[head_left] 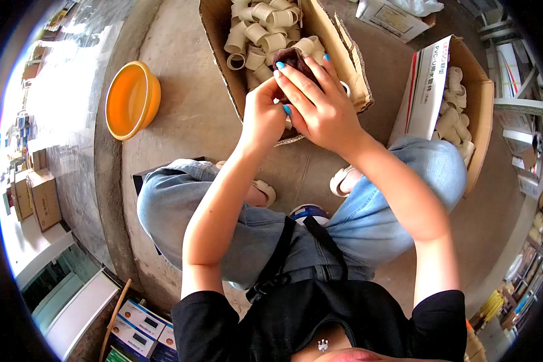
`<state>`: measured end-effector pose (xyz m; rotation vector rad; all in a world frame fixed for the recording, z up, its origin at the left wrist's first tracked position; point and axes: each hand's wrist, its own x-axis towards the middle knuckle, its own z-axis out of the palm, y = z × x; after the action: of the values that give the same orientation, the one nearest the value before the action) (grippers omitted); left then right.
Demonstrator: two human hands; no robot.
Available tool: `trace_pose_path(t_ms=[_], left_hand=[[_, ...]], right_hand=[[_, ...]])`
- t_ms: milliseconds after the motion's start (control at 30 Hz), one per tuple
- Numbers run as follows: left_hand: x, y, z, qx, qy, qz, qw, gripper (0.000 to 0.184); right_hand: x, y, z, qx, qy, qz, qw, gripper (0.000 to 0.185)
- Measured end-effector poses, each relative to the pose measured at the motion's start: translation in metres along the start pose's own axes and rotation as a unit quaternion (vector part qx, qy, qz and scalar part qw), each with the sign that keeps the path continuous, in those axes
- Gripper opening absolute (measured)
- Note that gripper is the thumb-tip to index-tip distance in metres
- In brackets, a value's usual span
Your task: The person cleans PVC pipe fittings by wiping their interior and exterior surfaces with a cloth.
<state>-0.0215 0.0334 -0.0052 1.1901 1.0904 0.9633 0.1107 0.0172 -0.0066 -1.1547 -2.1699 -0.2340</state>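
Observation:
My left hand is closed just above the near end of an open cardboard box, its fingertips hidden behind my other hand. What it holds cannot be made out. Over it lies my right hand, with blue-painted nails, its fingers pressing a dark brown cloth. Both hands meet at this cloth, and anything wrapped inside it is hidden. Beneath and beyond them, the box is filled with many cream plastic pipe fittings, short tubes and elbows lying loose.
An orange plastic basin stands on the floor at the left. By my right knee is a printed carton with more fittings. A white box sits farther back. Shelving lines the right side; several blue-and-white boxes lie lower left.

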Motion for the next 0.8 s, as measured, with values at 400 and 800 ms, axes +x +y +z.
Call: trace_pose_path(t_ms=[400,800], left_hand=[[-0.024,0.009,0.003,0.252,-0.144,0.279,0.915,0.024],[-0.011,0.000,0.006,-0.027,0.031,-0.006,0.999,0.031]], right_hand=[[0.017,0.048,-0.004,0.492,-0.292,0.466,0.675,0.031],[-0.002,-0.020,-0.002,0.043,-0.051,0.095,0.993,0.045]])
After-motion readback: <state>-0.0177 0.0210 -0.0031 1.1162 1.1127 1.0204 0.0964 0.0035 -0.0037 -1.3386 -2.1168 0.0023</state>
